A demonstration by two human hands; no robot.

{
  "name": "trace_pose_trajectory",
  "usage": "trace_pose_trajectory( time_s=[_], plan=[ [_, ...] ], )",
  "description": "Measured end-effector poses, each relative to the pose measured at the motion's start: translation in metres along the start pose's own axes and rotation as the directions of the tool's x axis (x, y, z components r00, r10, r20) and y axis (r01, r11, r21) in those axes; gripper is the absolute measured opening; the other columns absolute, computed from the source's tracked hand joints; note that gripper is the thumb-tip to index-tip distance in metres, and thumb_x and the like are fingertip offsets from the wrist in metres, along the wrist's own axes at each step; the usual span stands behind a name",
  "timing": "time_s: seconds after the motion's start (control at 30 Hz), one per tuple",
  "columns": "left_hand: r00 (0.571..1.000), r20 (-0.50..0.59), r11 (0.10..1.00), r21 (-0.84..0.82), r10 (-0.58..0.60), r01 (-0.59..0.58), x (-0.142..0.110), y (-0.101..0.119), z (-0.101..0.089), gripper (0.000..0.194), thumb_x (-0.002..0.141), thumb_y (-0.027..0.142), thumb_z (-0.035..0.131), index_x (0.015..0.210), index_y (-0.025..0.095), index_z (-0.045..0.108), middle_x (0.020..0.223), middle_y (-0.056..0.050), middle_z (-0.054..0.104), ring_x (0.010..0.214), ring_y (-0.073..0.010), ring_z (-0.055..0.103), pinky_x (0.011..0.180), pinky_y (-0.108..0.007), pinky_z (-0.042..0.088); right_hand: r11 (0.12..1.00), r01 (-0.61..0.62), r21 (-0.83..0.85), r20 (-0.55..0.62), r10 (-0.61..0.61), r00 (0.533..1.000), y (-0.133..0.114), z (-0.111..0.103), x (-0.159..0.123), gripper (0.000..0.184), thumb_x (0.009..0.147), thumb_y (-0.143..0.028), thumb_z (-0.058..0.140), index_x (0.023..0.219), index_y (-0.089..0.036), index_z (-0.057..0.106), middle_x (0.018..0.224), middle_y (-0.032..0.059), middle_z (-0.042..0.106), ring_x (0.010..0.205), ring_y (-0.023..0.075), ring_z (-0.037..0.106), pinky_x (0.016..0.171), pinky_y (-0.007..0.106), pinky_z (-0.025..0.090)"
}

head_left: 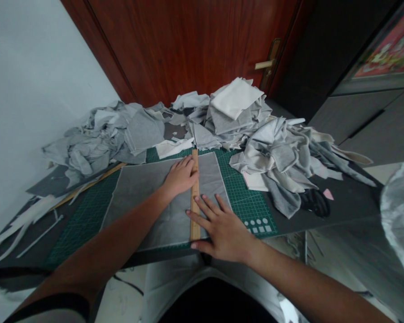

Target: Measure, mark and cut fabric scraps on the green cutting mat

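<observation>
A piece of grey fabric (144, 193) lies flat on a green cutting mat (90, 211). Across it, running away from me, rests a wooden ruler (195, 231). My left hand (181, 175) lies at the ruler's far part, its fingers flat at the left edge and the fabric beside it. Nearer to me, my right hand (222, 229) is spread with fingers apart, the fingertips reaching onto the ruler from the right. Neither hand is wrapped around anything.
Heaps of grey and white cloth scraps (235, 107) line the table's back, with more crumpled cloth (97, 134) at left and right. A second wooden stick (90, 184) and white strips (23, 220) lie left. A black object (314, 202) sits right, near the table edge.
</observation>
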State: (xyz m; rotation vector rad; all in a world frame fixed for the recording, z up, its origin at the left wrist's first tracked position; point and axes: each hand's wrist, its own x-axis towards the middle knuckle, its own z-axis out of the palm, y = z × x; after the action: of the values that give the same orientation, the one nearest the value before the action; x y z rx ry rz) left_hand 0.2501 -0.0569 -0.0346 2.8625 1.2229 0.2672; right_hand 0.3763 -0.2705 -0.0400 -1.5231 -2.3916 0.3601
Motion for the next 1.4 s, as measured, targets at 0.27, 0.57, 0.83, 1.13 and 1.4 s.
trace_pose_trajectory(
  time_s=[0.27,0.57,0.83,1.13,1.4],
  plan=[
    [0.997,0.061,0.998,-0.006,0.055,-0.055,-0.003,-0.005,0.004,0.057,0.105,0.037,0.038,0.160,0.022,0.036,0.169,-0.011,0.031,0.158,-0.0286,0.027,0.128,-0.053,0.021,0.996,-0.090,0.019,0.006,0.090,0.996,-0.014,0.007,-0.009,0.076,0.100,-0.072,0.037,0.163,-0.030,0.033,0.172,0.0124,0.014,0.160,0.0368,0.015,0.127,0.067,0.010],
    [0.987,0.123,0.995,0.010,0.102,-0.104,0.022,-0.029,0.008,0.059,0.108,0.043,0.029,0.162,0.023,0.033,0.172,-0.010,0.024,0.160,-0.0265,0.022,0.129,-0.052,0.017,0.996,-0.089,-0.018,-0.037,0.088,0.995,-0.002,0.002,0.014,0.072,0.101,-0.069,0.037,0.162,-0.031,0.036,0.172,0.0109,0.022,0.160,0.0324,0.020,0.127,0.063,0.011],
    [0.986,0.102,0.991,0.008,0.131,-0.132,0.009,-0.030,0.007,0.062,0.104,0.040,0.038,0.162,0.020,0.033,0.172,-0.011,0.025,0.160,-0.0259,0.020,0.130,-0.052,0.015,0.996,-0.087,-0.022,-0.018,0.086,0.996,-0.007,0.003,0.005,0.071,0.102,-0.068,0.036,0.163,-0.033,0.031,0.172,0.0096,0.021,0.160,0.0344,0.018,0.126,0.069,0.007],
    [0.987,0.130,0.995,-0.003,0.096,-0.096,0.001,-0.029,0.000,0.061,0.107,0.047,0.030,0.164,0.025,0.030,0.172,-0.006,0.022,0.160,-0.0257,0.019,0.129,-0.056,0.016,0.994,-0.106,-0.019,0.025,0.107,0.994,-0.010,0.001,0.001,0.071,0.102,-0.070,0.030,0.164,-0.036,0.028,0.173,0.0066,0.019,0.161,0.0344,0.014,0.126,0.068,0.004],
    [0.985,0.127,0.992,0.026,0.116,-0.120,-0.017,-0.029,-0.004,0.062,0.107,0.049,0.032,0.165,0.028,0.027,0.172,-0.004,0.023,0.160,-0.0271,0.019,0.129,-0.056,0.015,0.992,-0.126,0.006,0.031,0.125,0.992,-0.026,0.009,-0.004,0.068,0.103,-0.066,0.036,0.164,-0.037,0.027,0.173,0.0040,0.014,0.160,0.0372,0.014,0.125,0.070,0.007]
  ],
)
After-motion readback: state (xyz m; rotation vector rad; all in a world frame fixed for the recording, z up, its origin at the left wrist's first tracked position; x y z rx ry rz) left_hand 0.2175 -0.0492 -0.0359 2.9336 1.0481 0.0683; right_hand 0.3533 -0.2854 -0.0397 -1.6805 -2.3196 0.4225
